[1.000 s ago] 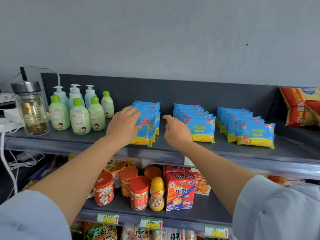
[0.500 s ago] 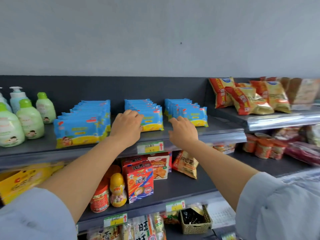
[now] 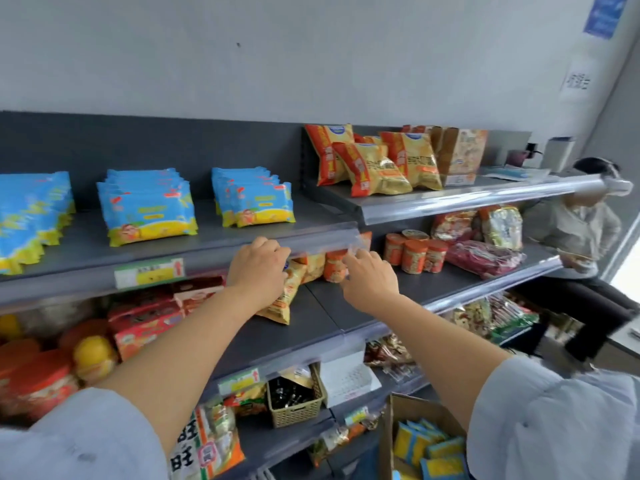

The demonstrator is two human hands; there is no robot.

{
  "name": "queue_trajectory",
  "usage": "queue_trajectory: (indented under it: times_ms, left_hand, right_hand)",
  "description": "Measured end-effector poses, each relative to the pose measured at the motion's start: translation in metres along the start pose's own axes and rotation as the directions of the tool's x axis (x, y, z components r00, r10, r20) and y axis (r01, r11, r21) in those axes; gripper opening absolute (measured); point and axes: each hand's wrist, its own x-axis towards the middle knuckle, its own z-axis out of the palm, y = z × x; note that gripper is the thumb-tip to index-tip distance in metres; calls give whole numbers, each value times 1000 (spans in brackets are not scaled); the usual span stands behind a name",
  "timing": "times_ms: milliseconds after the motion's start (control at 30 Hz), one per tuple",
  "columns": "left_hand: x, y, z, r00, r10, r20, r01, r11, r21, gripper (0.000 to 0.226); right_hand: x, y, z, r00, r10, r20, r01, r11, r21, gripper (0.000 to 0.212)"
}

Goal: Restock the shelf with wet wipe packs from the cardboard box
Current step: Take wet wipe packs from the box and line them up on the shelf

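Near right, the cardboard box (image 3: 407, 415) holds blue-yellow wet wipe packs (image 3: 431, 448). A lower bag (image 3: 197, 452) reads "旺". The left hand (image 3: 258, 271) and right hand (image 3: 370, 277), empty with fingers loosely bent, reach to the shelf (image 3: 86, 252) edge. Beyond stand wipe rows (image 3: 149, 209), print unreadable.

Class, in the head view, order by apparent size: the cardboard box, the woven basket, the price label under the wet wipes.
1. cardboard box, nearest the camera and partly hidden by a sleeve
2. woven basket
3. price label
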Motion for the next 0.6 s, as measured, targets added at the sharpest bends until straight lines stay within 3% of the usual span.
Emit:
queue_trajectory:
  times_ms: [300,600]
  left_hand:
    - [-7,133,77,987,56,154,-40,994,-105,38]
    - [-14,227,158,929,168,331,-123,980,-154,33]
  right_hand:
    - [-65,129,51,981,64,181,-59,998,-31,39]
    - [-108,208,122,922,174,347,-178,984,-19,37]
